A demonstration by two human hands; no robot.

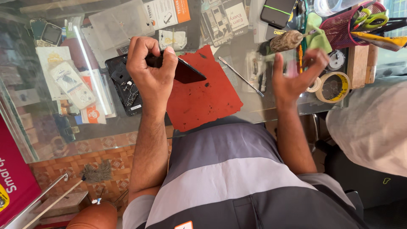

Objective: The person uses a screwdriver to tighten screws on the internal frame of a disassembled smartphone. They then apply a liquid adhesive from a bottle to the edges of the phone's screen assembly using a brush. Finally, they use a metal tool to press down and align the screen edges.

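A person sits at a glass-topped bench [237, 25]. The left hand [150, 70] has its fingers clenched around a thin black rectangular phone panel [188, 73], held tilted just above a worn red square work mat [203, 95] at the bench's near edge. The right hand [296, 74] hovers with fingers released, holding nothing. An opened black phone body [125, 87] with exposed parts lies beside the mat, so disassembly looks done and reassembly left. A slim metal pry tool [241, 77] rests nearby.

Two hands show: the left hand [151, 70] and the right hand [296, 74]. On the glass worktop [254, 106] lie one red mat [203, 97], one opened phone body [125, 85], one metal pry tool [241, 76] and two tape rolls [333, 87]. One pink mesh basket [341, 27] holds one pair of green-handled scissors [371, 19].
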